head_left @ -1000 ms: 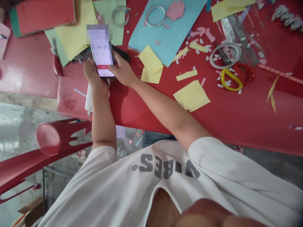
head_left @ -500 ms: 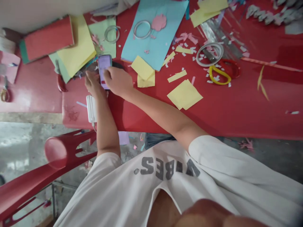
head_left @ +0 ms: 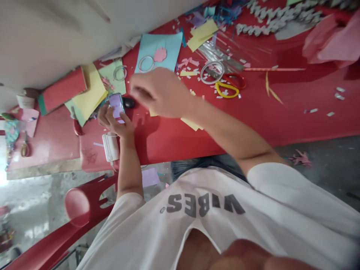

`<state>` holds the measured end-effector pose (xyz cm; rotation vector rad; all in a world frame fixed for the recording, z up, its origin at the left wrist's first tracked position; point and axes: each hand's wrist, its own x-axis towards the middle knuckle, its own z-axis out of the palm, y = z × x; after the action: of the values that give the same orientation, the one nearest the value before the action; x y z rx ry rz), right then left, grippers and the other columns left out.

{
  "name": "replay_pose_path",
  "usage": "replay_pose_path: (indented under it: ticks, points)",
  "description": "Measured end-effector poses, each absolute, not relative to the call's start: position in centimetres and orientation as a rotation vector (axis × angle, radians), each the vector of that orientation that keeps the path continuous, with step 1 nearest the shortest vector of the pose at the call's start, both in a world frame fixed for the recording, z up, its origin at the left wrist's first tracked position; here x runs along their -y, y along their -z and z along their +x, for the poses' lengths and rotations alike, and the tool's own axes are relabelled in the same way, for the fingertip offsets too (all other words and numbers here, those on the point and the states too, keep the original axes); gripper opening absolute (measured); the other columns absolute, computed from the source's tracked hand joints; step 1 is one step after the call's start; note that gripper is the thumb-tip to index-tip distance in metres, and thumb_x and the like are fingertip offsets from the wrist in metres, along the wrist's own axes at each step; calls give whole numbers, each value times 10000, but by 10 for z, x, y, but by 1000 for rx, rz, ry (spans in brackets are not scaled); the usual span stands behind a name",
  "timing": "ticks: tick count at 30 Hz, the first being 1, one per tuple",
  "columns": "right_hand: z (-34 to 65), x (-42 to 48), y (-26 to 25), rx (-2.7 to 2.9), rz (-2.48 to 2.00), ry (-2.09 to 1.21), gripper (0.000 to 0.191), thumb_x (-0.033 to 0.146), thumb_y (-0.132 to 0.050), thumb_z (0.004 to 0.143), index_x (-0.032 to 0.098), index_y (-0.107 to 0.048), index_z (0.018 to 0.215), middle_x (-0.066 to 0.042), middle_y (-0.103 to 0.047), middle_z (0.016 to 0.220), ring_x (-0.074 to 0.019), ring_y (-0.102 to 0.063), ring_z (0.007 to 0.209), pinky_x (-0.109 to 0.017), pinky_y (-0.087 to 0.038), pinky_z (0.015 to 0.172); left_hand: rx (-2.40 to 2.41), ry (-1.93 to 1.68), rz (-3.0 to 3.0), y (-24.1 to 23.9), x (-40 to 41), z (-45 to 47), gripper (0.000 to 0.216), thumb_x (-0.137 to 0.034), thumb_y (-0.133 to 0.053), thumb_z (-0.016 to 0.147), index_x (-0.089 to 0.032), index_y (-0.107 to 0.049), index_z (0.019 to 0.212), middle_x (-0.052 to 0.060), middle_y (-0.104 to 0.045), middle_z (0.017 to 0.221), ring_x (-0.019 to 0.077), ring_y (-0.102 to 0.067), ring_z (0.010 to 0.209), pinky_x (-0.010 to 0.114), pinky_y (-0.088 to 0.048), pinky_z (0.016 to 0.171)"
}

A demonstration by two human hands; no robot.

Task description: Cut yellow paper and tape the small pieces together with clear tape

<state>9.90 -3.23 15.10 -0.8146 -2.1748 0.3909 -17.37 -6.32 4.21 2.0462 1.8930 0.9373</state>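
Resting on the phone point(head_left: 116, 101), the left hand point(head_left: 121, 128) has its thumb at one edge and its fingers bent over the lower part of the lit screen, so its grip is closed about that end; the phone lies at the left of the red bench point(head_left: 281, 107), just beside a rounded black object point(head_left: 128, 102); the right hand point(head_left: 165, 92) hangs in the air above the bench, nearer the camera, fingers curled; it is blurred, and I cannot tell whether its grip holds anything.

Yellow paper point(head_left: 192, 124) shows partly from under the right wrist; a white block point(head_left: 111, 147) with a cable lies just beside the left wrist; farther right, scissors point(head_left: 227, 91) with one yellow and one red handle lie beside a tape roll point(head_left: 204, 76), among paper scraps; beyond the right hand, a pink paper shape point(head_left: 160, 54) rests on a blue sheet point(head_left: 172, 42).
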Motion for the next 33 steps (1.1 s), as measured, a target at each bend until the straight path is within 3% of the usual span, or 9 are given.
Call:
replay_pose_path:
  ticks: [1, 2, 4, 7, 10, 16, 20, 24, 33]
  points:
    - [128, 20, -140, 2156, -925, -341, 217, 210, -533, 1063, 266, -643, 884, 8, -679, 818, -262, -647, 776, -398, -458, 668, -1972, -1046, 2079, -37, 63, -172, 691, -690, -245, 1031, -108, -437, 1350, 236, -297, 1583, 396, -136, 1546, 691, 30, 1276]
    - [158, 9, -129, 2123, -1043, -326, 215, 212, -554, 1043, 273, -639, 856, 0, -666, 776, -264, -646, 750, -403, -463, 664, -2024, -1096, 2214, -33, 61, -166, 623, -674, -384, 1009, -136, -543, 1280, 215, -432, 1491, 390, -328, 1452, 674, -169, 1244]
    - [215, -10, -103, 1970, -1168, -308, 267, 386, -561, 1066, 339, -634, 813, -18, -661, 733, -285, -637, 704, -446, -468, 635, -1803, -1006, 2546, -30, 54, -139, 416, -555, -556, 967, -207, -656, 1172, 147, -611, 1308, 332, -547, 1249, 591, -392, 1116]
    - [276, -26, -60, 1713, -1249, -173, 233, 400, -506, 1073, 352, -653, 898, -31, -699, 815, -301, -663, 753, -481, -457, 662, -1377, -689, 2621, -42, 41, -69, 348, -454, -650, 934, -270, -672, 1229, 109, -636, 1302, 296, -589, 1254, 509, -463, 1100]
    - [299, -31, -20, 1645, -1270, -109, 279, 495, -520, 1046, 311, -665, 896, -59, -691, 758, -268, -632, 665, -454, -438, 628, -1022, -345, 2635, -55, 32, 1, 388, -477, -719, 912, -304, -672, 1256, 84, -611, 1373, 293, -568, 1303, 484, -449, 1142]
    - [287, -29, 4, 1845, -1232, -128, 302, 515, -553, 1051, 263, -690, 957, -81, -706, 838, -258, -655, 745, -405, -459, 674, -1082, -75, 2714, -39, 31, 50, 476, -391, -803, 845, -293, -664, 1289, 133, -505, 1498, 420, -416, 1439, 648, -343, 1171]
    - [281, -18, -5, 1927, -1243, -238, 280, 480, -538, 1069, 252, -698, 1041, -93, -715, 950, -287, -677, 864, -409, -507, 763, -1121, -172, 2670, -24, 32, 44, 322, -315, -740, 862, -226, -660, 1161, 150, -531, 1494, 413, -415, 1460, 633, -350, 1161]
    - [281, -9, -14, 1984, -1158, -365, 197, 414, -592, 1035, 272, -715, 1093, -77, -732, 987, -283, -685, 915, -413, -525, 820, -1196, -332, 2596, -18, 26, 36, 75, -278, -602, 955, -240, -658, 987, 82, -728, 1131, 311, -647, 1135, 587, -394, 1077]
    - [268, 12, -37, 2114, -878, -691, 324, 477, -806, 831, 264, -722, 1060, -39, -739, 978, -289, -702, 909, -421, -523, 858, -1228, -907, 2529, -16, 25, 19, 138, -356, -529, 1009, -284, -638, 963, 8, -767, 956, 257, -704, 913, 565, -397, 1102]
